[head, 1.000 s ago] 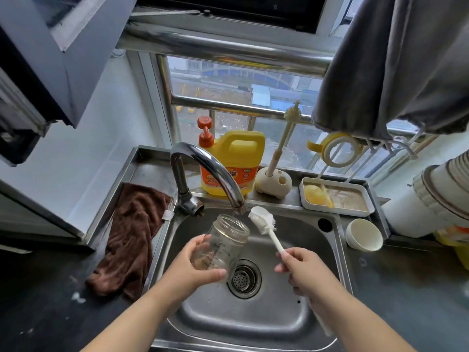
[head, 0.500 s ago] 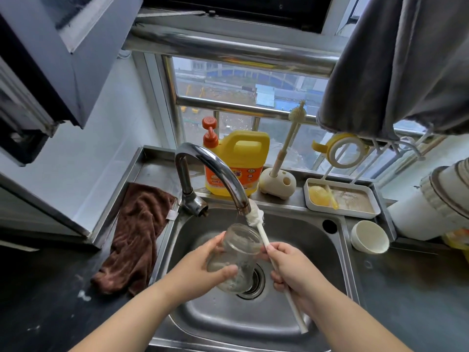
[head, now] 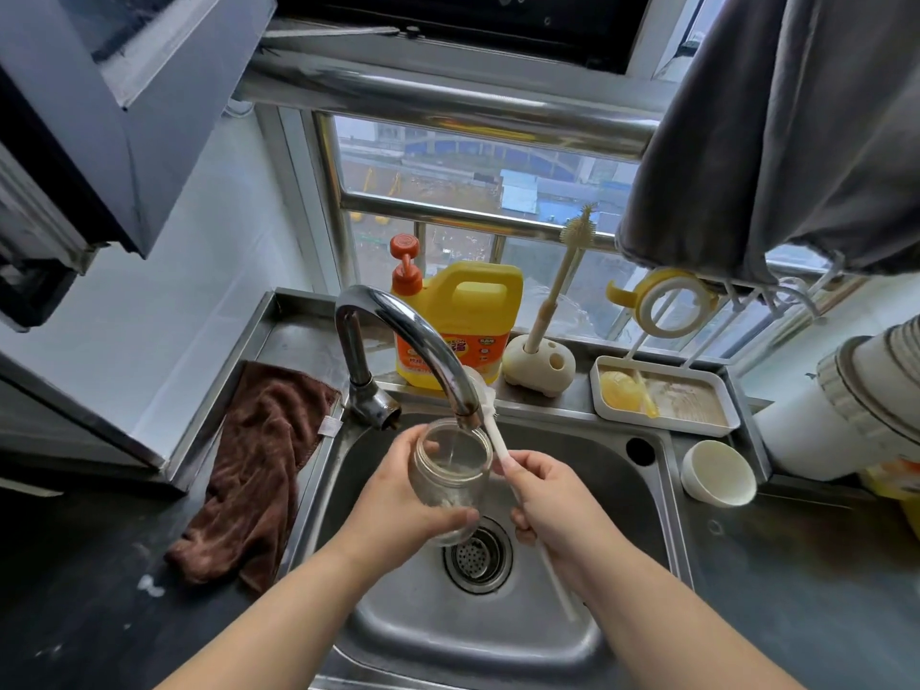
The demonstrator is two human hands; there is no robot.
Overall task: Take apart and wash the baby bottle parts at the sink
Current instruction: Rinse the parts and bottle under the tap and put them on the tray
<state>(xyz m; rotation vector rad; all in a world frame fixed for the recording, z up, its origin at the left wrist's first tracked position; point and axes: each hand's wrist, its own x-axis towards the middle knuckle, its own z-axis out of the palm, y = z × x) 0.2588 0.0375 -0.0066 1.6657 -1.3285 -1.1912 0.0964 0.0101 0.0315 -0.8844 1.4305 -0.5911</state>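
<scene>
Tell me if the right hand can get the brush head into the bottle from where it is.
Probably yes. The right hand grips the bottle brush beside the open mouth of the glass bottle, though the faucet spout overhangs that mouth and crowds the entry.

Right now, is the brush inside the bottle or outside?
Outside: the brush head sits beside the bottle rim, behind the faucet spout.

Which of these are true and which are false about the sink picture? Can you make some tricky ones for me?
1. The left hand holds the clear bottle under the faucet. True.
2. The right hand holds a sponge. False: it grips a white brush.
3. The brown towel lies inside the sink. False: it lies on the counter to the left.
4. A yellow detergent jug stands behind the faucet. True.
</scene>
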